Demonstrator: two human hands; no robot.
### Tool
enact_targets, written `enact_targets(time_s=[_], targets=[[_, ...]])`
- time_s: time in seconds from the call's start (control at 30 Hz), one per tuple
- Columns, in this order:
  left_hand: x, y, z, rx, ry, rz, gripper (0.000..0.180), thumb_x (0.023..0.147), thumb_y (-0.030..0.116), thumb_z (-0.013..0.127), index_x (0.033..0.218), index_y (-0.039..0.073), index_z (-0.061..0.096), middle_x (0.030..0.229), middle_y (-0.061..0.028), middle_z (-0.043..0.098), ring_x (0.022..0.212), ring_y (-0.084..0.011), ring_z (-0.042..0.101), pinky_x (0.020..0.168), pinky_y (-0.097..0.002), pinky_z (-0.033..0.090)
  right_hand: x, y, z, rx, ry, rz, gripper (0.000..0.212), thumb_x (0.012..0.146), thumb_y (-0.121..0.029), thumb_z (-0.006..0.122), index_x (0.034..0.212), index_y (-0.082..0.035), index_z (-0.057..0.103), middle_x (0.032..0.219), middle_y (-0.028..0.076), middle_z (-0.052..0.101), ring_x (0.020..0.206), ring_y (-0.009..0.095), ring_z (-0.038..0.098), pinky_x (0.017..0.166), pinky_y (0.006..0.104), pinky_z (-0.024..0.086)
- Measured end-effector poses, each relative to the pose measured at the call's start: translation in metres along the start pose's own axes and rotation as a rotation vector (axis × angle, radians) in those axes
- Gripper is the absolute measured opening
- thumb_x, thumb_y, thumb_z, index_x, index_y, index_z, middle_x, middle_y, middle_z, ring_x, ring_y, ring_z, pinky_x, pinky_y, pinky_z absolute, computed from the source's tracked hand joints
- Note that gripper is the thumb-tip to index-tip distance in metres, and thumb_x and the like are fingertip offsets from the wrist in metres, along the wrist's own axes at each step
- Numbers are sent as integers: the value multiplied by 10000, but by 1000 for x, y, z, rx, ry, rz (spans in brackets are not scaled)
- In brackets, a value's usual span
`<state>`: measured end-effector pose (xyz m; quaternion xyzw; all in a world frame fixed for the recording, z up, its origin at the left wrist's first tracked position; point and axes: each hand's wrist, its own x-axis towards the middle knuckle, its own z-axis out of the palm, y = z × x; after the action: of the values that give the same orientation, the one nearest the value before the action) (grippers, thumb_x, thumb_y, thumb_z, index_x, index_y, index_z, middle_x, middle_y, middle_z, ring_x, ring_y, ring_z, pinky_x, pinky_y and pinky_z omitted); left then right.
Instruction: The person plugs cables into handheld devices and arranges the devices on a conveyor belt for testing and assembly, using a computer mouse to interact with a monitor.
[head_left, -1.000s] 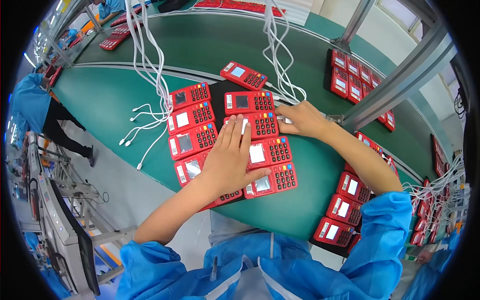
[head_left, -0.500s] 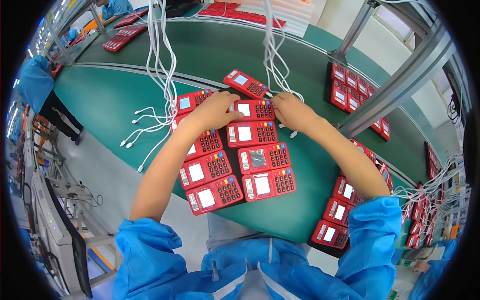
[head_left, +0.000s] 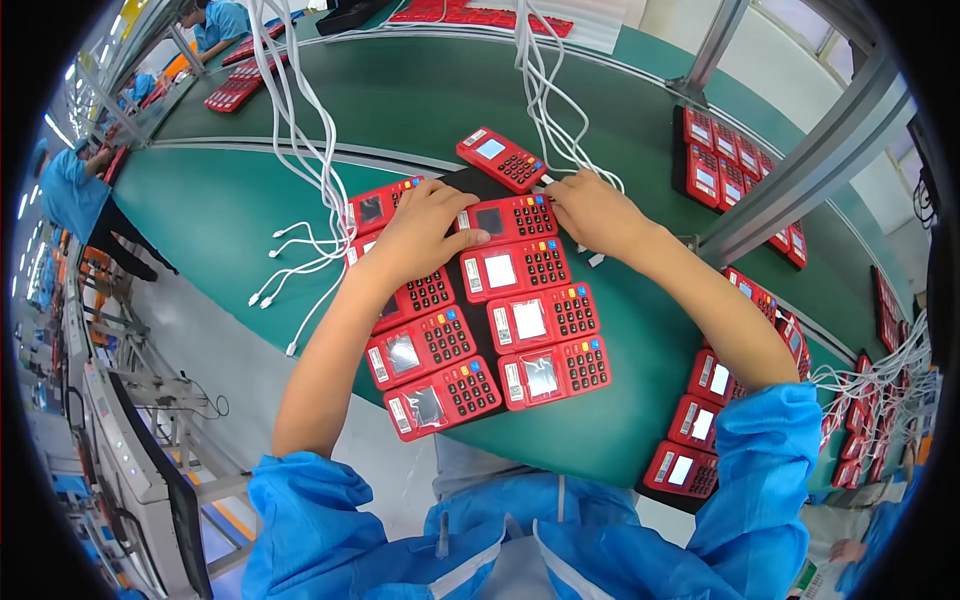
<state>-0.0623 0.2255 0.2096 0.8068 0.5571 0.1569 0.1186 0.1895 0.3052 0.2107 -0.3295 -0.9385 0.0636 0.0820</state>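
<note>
Terminals point(head_left: 545, 318), chunky red ones, are sitting in two columns on a black board point(head_left: 478, 182), which is lying on a green bench point(head_left: 230, 230) right by its near edge. The lowest one on the left is actually poking out past that edge. The left hand point(head_left: 425, 225) is straddling the left end of the top terminal point(head_left: 507, 218) in the right column, thumb on the near side and fingers on the far side, so it's basically pinching it, not opening wide. That arm is covering bits of the left column. The right hand point(head_left: 592, 208) is curling its fingers in at the other end of the same terminal, bunching them pretty close; can't tell if they're holding a plug. Toward the bench's far edge, a separate terminal point(head_left: 502, 160) is lying askew with a white cable running to its end. One cable bundle point(head_left: 541, 95) is dangling near it, while the left bundle point(head_left: 337, 190) is hanging by the left column, its loose plugs point(head_left: 264, 298) splaying toward the bench's left end. More red units point(head_left: 695, 422) are lining up by the right forearm, near the bench's right corner.
</note>
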Motion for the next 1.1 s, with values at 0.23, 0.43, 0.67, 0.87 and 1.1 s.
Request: enact_targets(time_s=[0.23, 0.43, 0.67, 0.87, 1.1], targets=[[-8, -7, 8, -27, 116, 76, 524, 885, 393, 621, 1248, 21, 558, 1219, -136, 560, 1208, -304, 449, 1038, -415, 349, 0, 0, -13, -37, 88, -149, 180, 871, -121, 548, 950, 20, 629, 936, 145, 625, 945, 315, 585, 827, 447, 452], [-8, -8, 3, -23, 49, 32, 553, 895, 418, 603, 1279, 24, 547, 1252, -141, 548, 1258, -312, 421, 1075, -416, 324, 3, 9, -16, 179, 1, -13, 237, 864, -252, 604, 990, -52, 603, 847, 136, 649, 842, 322, 624, 723, 401, 488], [-9, -13, 1, 2, 12, 68, 539, 900, 374, 614, 1317, 45, 523, 1319, -191, 510, 1281, -346, 416, 1078, -436, 325, 6, 31, -3, 122, 145, -131, 333, 790, -386, 655, 884, -67, 647, 676, 101, 651, 627, 316, 627, 587, 396, 489], [-5, -6, -5, 36, 0, 77, 548, 883, 405, 623, 1276, 29, 560, 1245, -135, 567, 1258, -313, 424, 1068, -418, 327, -3, 19, -16, -51, 59, -166, 183, 845, -207, 625, 906, -37, 651, 877, 115, 610, 894, 307, 581, 777, 403, 480], [-1, -10, 1, -11, 10, 97, 519, 871, 394, 637, 1224, 17, 581, 1295, -208, 523, 1294, -353, 401, 1076, -435, 321, 0, 16, -12, 165, -114, -144, 244, 849, -131, 612, 1053, 3, 625, 940, 158, 606, 948, 344, 572, 858, 424, 454]])
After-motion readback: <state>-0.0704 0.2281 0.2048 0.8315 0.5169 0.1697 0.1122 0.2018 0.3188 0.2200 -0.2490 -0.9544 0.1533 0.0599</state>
